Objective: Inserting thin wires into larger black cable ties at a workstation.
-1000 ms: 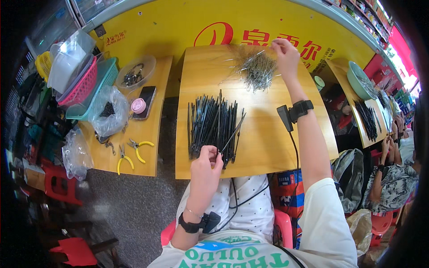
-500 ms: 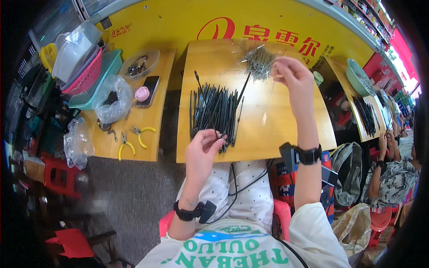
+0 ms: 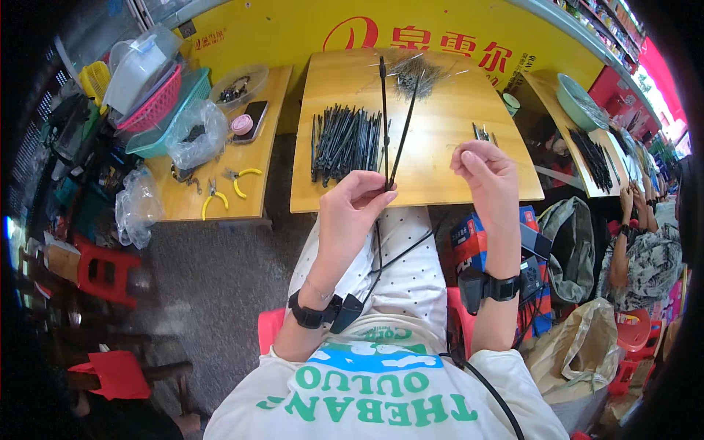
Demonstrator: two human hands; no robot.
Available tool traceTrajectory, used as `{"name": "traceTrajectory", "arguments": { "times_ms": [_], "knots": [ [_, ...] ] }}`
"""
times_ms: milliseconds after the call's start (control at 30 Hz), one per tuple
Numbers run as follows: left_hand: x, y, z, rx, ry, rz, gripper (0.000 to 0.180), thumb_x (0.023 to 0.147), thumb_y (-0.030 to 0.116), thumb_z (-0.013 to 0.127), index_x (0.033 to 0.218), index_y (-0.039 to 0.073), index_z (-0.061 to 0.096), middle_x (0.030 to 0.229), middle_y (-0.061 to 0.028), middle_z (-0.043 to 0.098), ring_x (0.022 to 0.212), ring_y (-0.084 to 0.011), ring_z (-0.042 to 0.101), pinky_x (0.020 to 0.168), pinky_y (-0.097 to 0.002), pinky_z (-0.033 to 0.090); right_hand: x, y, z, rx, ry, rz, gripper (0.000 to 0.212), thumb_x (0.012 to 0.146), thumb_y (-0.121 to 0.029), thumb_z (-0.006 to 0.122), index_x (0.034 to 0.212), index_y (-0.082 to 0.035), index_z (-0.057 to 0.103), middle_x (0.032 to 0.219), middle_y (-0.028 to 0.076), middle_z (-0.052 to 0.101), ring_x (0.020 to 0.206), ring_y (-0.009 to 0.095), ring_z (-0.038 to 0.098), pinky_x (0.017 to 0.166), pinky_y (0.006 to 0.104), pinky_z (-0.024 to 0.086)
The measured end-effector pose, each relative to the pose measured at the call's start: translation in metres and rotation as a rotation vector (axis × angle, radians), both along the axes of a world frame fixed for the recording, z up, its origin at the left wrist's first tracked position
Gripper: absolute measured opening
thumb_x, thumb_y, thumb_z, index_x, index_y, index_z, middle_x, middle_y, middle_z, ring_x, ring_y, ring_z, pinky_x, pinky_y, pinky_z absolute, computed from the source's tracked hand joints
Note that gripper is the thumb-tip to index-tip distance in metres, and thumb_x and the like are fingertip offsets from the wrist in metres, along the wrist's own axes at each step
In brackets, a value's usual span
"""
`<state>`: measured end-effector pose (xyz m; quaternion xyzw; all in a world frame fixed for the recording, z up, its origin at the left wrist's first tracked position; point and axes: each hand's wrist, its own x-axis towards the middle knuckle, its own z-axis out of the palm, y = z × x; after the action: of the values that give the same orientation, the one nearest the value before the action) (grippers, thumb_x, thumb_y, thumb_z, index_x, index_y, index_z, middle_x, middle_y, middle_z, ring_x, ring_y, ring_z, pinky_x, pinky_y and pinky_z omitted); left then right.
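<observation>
Pinched between the thumb and fingers of my left hand (image 3: 356,213) is the lower end of a black cord (image 3: 386,125), apparently doubled, its two long parts rising in a narrow V. My right hand (image 3: 485,176) is closed in a pinch a short way to the right. Whatever its fingertips hold is too fine to make out. Beyond my left hand lies a dense bundle of black cords (image 3: 334,147). A tangled heap of thin, shiny wire-like strands (image 3: 416,76) sits at the table's far side, partly behind the raised cord.
My wooden table (image 3: 447,176) carries a few small slim pieces (image 3: 482,133) beyond my right hand. On the left table are yellow-handled pliers (image 3: 214,199), a phone (image 3: 254,121), a plastic bag (image 3: 196,136) and stacked baskets (image 3: 158,103). Another person's arm (image 3: 622,242) shows at far right.
My left hand has come away from the bundle toward the right, with the black cord raised. My right hand has drawn back toward me from the strand heap. The whole view has shifted.
</observation>
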<state>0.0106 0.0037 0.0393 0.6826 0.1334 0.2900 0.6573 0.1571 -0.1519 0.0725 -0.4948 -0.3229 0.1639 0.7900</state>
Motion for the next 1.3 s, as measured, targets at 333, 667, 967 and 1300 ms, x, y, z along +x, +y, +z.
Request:
{"name": "traceTrajectory", "arguments": {
  "times_ms": [333,667,967,1300],
  "knots": [
    [-0.019,-0.008,0.003,0.132,0.086,0.145,0.028,0.074,0.004,0.077,0.098,0.000,0.063,0.086,-0.0057,0.068,0.077,-0.0084,0.063,0.072,-0.0209,0.051,-0.040,-0.002,0.012,-0.137,-0.020,0.061,0.014,0.089,-0.007,0.061,0.098,0.004,0.063,0.087,0.008,0.064,0.078,0.013,0.063,0.072,0.0246,0.051],
    [-0.018,-0.010,-0.013,0.098,0.058,0.067,0.022,0.072,0.005,0.078,0.091,-0.003,0.069,0.083,-0.0069,0.069,0.074,-0.0107,0.065,0.071,-0.0225,0.052,-0.066,0.010,0.015,-0.132,-0.418,0.038,0.005,0.087,0.003,0.057,0.090,0.005,0.060,0.108,0.011,0.054,0.101,0.018,0.055,0.087,0.0286,0.045],
    [-0.018,-0.014,-0.010,0.109,0.053,0.133,0.020,0.074,0.006,0.077,0.089,-0.004,0.069,0.081,-0.0065,0.070,0.072,-0.0094,0.064,0.069,-0.0227,0.051,-0.068,0.008,0.009,-0.490,-0.389,-0.116,0.010,0.088,-0.002,0.058,0.093,0.006,0.060,0.093,0.010,0.062,0.088,0.017,0.062,0.081,0.0271,0.050],
    [-0.019,-0.020,-0.004,0.201,0.014,0.073,0.017,0.072,0.003,0.076,0.088,-0.002,0.070,0.083,-0.0062,0.071,0.075,-0.0094,0.065,0.072,-0.0233,0.051,-0.066,0.005,0.010,-0.444,-0.185,-0.042,0.016,0.086,0.002,0.059,0.101,0.007,0.058,0.085,0.011,0.066,0.080,0.015,0.065,0.074,0.0260,0.053]
  ]
}}
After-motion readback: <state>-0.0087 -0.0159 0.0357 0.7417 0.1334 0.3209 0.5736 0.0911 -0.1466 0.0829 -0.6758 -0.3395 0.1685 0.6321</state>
